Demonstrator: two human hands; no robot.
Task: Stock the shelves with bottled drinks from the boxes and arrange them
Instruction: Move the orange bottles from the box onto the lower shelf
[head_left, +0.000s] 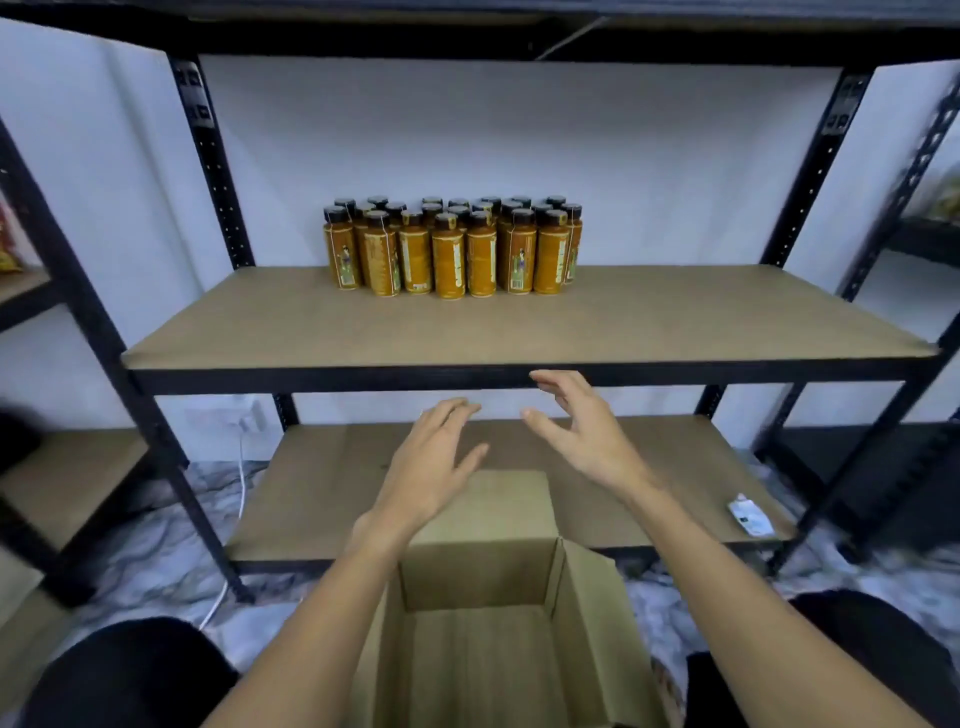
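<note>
Several orange bottled drinks (452, 249) with dark caps stand packed in rows at the back middle of the upper shelf board (260, 332). An open cardboard box (483, 644) sits on the floor in front of me, and no bottles show inside it. My left hand (431, 462) hovers above the box's far flap with fingers spread, holding nothing. My right hand (576, 426) is raised just below the upper shelf's front edge, fingers loosely bent, holding nothing.
The lower shelf board (322, 493) holds a small white packet (750, 517) at its right end. Black metal uprights (218, 171) frame the rack. A white cable (241, 483) runs down to the floor at left. Neighbouring racks stand on both sides.
</note>
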